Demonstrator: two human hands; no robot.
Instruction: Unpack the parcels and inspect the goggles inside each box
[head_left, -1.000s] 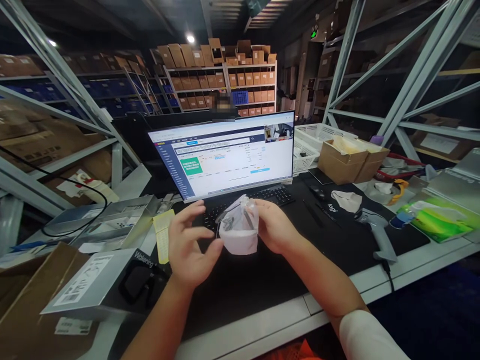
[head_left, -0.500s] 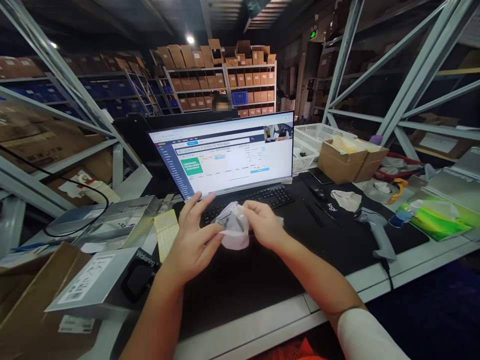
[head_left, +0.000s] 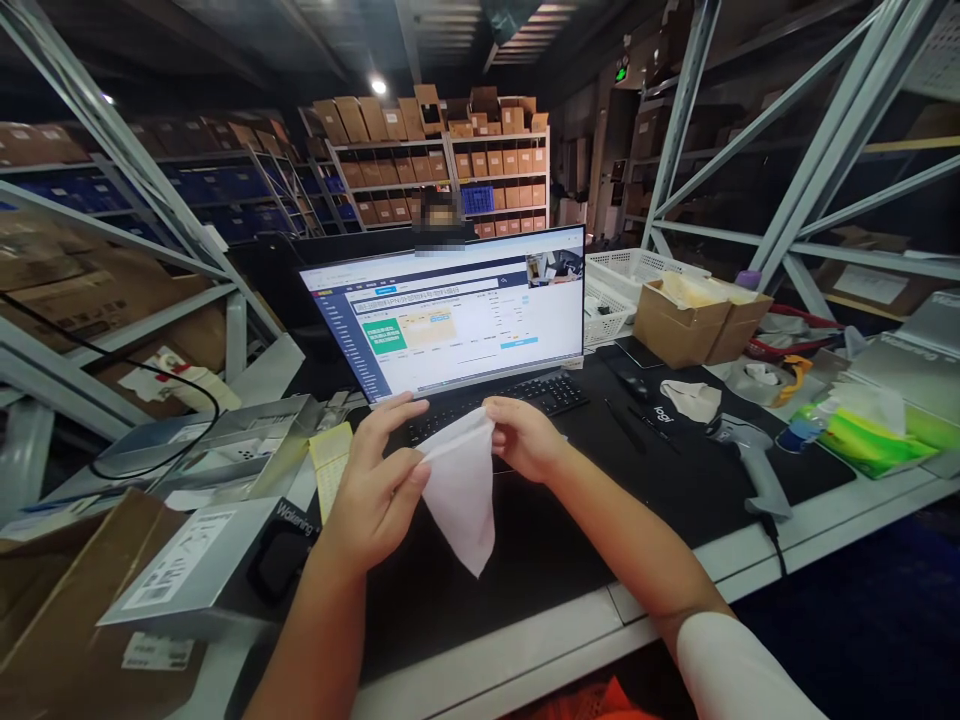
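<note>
A thin white cloth (head_left: 465,500) hangs between my two hands, stretched along its top edge and tapering to a point below. My left hand (head_left: 384,480) pinches its upper left corner between thumb and fingers. At the upper right corner my right hand (head_left: 529,440) grips it, fingers curled in. The cloth is above the black desk mat (head_left: 547,545), in front of the keyboard (head_left: 551,395). Whether anything lies behind or inside the cloth is hidden.
A monitor (head_left: 465,320) stands behind the keyboard. On the right are a crumpled white cloth (head_left: 691,400), a grey barcode scanner (head_left: 750,465), a green wipes pack (head_left: 870,440) and a cardboard box (head_left: 682,320). Left, a silver box (head_left: 202,570) borders the mat. A person is partly visible beyond the monitor.
The bunched white cloth, with a clear plastic piece over it, is now spread out and hanging down. The plastic piece no longer shows. My hands have stayed nearly in place.
</note>
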